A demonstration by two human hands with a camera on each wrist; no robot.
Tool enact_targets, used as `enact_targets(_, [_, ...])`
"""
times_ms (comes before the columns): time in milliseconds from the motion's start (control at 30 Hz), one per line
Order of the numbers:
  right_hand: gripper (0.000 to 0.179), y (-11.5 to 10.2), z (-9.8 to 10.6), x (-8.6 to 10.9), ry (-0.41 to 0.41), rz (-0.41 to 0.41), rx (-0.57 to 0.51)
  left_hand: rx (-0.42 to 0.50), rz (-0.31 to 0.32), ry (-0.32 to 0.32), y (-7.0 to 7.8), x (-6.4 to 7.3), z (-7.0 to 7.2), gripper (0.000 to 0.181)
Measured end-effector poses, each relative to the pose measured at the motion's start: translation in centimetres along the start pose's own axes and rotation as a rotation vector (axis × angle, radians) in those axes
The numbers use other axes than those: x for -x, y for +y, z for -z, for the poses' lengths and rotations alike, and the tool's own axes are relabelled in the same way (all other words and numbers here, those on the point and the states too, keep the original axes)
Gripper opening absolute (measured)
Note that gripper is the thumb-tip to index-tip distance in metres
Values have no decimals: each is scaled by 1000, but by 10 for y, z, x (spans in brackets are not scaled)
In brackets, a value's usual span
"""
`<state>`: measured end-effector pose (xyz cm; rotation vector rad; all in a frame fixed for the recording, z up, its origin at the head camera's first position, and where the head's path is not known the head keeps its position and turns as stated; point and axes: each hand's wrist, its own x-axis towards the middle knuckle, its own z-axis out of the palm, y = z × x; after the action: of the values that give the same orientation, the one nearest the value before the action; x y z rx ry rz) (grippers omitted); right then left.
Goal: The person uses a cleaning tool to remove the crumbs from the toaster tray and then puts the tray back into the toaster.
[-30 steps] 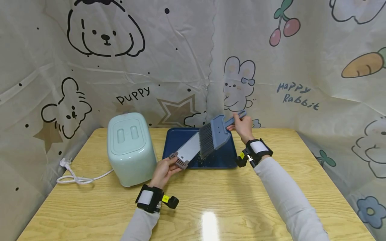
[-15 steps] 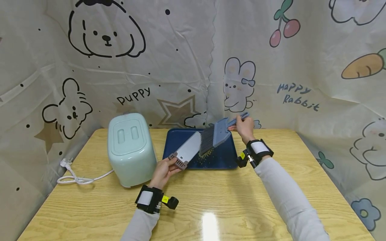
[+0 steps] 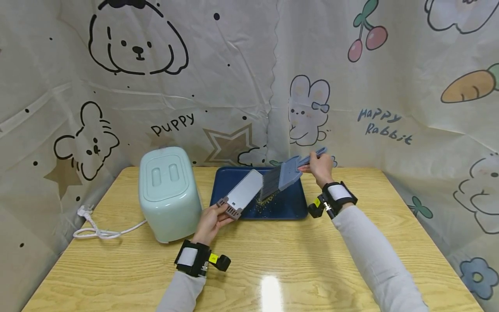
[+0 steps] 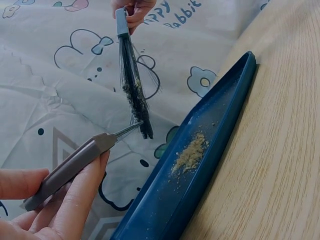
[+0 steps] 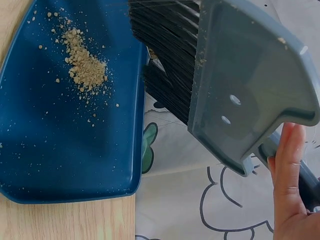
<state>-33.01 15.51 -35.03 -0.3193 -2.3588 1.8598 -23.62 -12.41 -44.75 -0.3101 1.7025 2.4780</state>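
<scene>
My left hand [image 3: 210, 223] pinches the brown slotted end of a flat silver crumb tray [image 3: 244, 190], thumb on top and fingers beneath in the left wrist view. The crumb tray slants up over a dark blue tray [image 3: 294, 208]. My right hand [image 3: 320, 167] grips the handle of a blue-grey brush [image 3: 290, 171] with long black bristles. Crumbs cling to those bristles [image 4: 132, 95], whose tips meet the far end of the crumb tray in the left wrist view. Below, a pile of tan crumbs [image 5: 85, 65] lies on the blue tray, with loose specks around it.
A mint-green toaster-like appliance [image 3: 167, 195] with a lid stands left of the blue tray. Its white cord [image 3: 103, 233] lies coiled on the wooden table [image 3: 249, 277]. Behind hangs a patterned cloth [image 3: 234, 86].
My right hand has moved the brush right and slightly down, off the crumb tray's surface to its far end. More crumbs show on the blue tray. The left hand has hardly moved.
</scene>
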Motion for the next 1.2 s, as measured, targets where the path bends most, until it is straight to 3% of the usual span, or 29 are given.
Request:
enact_targets(333, [29, 5, 3, 1, -31, 46, -30, 6, 3, 11, -1, -1, 0, 37])
enact_targets(600, [36, 10, 5, 1, -20, 85, 35, 28, -4, 0, 2, 0, 2, 38])
enact_targets(900, [49, 6, 3, 1, 38, 219, 44, 32, -8, 14, 2, -2, 4, 38])
enact_targets(1000, [53, 7, 0, -1, -33, 261, -15, 31, -3, 9, 0, -2, 3, 38])
enact_targets(1200, [50, 26, -13, -25, -282, 324, -196, 19, 10, -17, -5, -1, 0, 38])
